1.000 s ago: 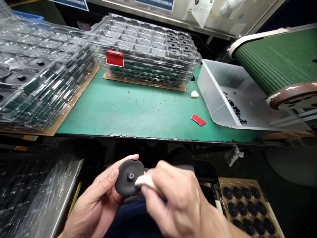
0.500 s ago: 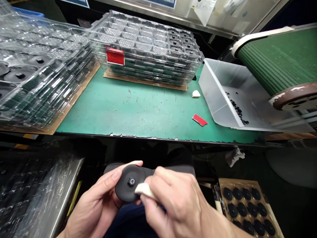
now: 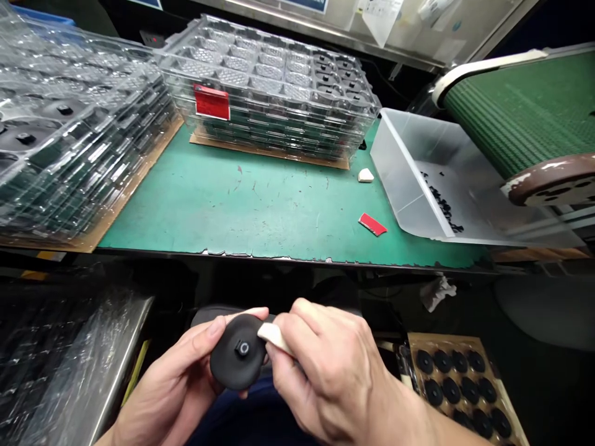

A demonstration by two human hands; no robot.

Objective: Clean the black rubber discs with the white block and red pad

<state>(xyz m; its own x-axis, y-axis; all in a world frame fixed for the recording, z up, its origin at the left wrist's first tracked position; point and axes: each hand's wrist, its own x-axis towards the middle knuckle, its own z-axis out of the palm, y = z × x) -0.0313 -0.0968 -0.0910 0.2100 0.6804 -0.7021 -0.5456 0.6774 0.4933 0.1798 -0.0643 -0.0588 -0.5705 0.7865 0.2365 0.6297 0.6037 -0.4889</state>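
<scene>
The fingers [image 3: 256, 313] of my left hand [image 3: 179, 371] gripped a black disc [image 3: 235, 368] by its rim, with the thumb across the left edge. The disc sat in front of my lap, below the near edge of the green tabletop [image 3: 260, 204], tilted so that I could see the short peg [image 3: 242, 348] at its middle.

My right hand [image 3: 332, 365] had a small white pad [image 3: 273, 336] pinched between thumb and forefinger. The pad's tip overlapped the disc's right edge on my screen; I could not tell whether it pressed there.

Across the tabletop I saw a stack of clear trays [image 3: 279, 124] with a red label [image 3: 212, 103] on its front and another stack [image 3: 88, 167] to the left. A white scrap [image 3: 365, 176] and a red strip [image 3: 372, 223] lay near a plastic tub [image 3: 390, 173] that held small black bits [image 3: 444, 207], just beside a green belt [image 3: 534, 118]. Down at the lower right, I had rows of black discs [image 3: 470, 389] in view, well apart from the tabletop's edge.
</scene>
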